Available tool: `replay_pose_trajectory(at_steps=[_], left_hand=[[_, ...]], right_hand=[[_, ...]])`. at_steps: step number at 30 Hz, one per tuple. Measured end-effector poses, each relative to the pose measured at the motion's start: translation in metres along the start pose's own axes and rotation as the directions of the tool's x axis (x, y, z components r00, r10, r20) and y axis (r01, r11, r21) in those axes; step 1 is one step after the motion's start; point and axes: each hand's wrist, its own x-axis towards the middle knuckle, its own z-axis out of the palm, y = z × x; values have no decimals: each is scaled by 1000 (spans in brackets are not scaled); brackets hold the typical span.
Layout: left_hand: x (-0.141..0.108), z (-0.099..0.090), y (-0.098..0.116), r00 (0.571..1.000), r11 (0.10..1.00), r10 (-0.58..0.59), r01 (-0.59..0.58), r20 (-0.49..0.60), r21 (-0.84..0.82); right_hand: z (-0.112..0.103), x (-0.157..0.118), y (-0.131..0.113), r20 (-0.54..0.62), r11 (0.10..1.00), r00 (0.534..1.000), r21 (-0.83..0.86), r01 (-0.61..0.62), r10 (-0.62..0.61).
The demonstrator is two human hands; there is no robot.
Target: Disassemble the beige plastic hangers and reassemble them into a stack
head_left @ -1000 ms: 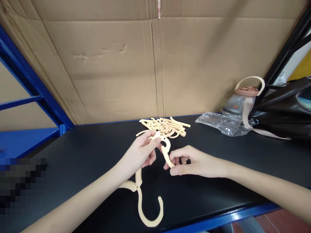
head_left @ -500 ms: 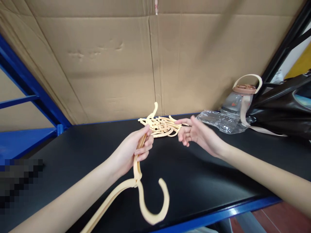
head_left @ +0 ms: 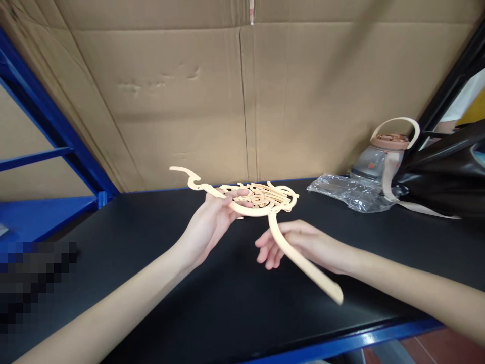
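A cream folding clothes hanger [head_left: 308, 269] is held up over the table by my left hand [head_left: 212, 220], whose thumb and fingers pinch one of its arms. One notched end points up and left past the hand. The other arm slants down to the right and crosses in front of my right hand [head_left: 288, 242]. That hand has loosely bent fingers, spread apart, with nothing seen in them; whether it touches the hanger I cannot tell. Behind the hands lies a pile of similar cream hangers [head_left: 280, 194], partly covered by my left hand and the held hanger.
The black tabletop [head_left: 159, 313] has a blue front edge. A cardboard panel [head_left: 182, 111] stands at the back. At the right are a crumpled clear plastic bag [head_left: 352, 192], a strapped water bottle [head_left: 379, 159] and a shiny black bag [head_left: 439, 177]. Blue frame bars [head_left: 60, 116] rise at the left.
The held hanger has swung round, so its lower arm now points right instead of toward me. My right hand has come down, nearer and slightly left, away from the pile.
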Motion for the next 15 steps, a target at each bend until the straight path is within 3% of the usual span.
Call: replay_pose_trajectory(at_steps=[3, 6, 8, 10, 11, 12, 13, 15], left_hand=[[2, -3, -1, 994, 982, 100, -91, -44, 167], [5, -8, -9, 980, 954, 120, -70, -158, 291], [8, -11, -16, 975, 933, -7, 86, -222, 350], [9, -14, -23, 953, 854, -238, 298, -187, 427], [8, -14, -25, 936, 801, -323, 350, -141, 485], [5, -13, -25, 930, 755, -359, 339, -79, 562], [1, -12, -25, 944, 718, -329, 255, -7, 648], [-9, -6, -20, 969, 565, -144, -85, 200, 821]], right_hand=[[-12, 5, -4, -127, 989, 988, 123, -76, 92], [-22, 6, -10, -166, 993, 980, -30, -116, 109], [-28, 6, -12, -213, 974, 976, -212, -82, 36], [-35, 6, -12, -253, 929, 966, -368, -46, -52], [-38, 6, -13, -268, 907, 959, -420, -33, -89], [-40, 6, -13, -277, 892, 955, -452, -31, -108], [-42, 6, -13, -285, 884, 952, -467, -36, -111], [-41, 7, -12, -304, 884, 947, -464, -49, -107]])
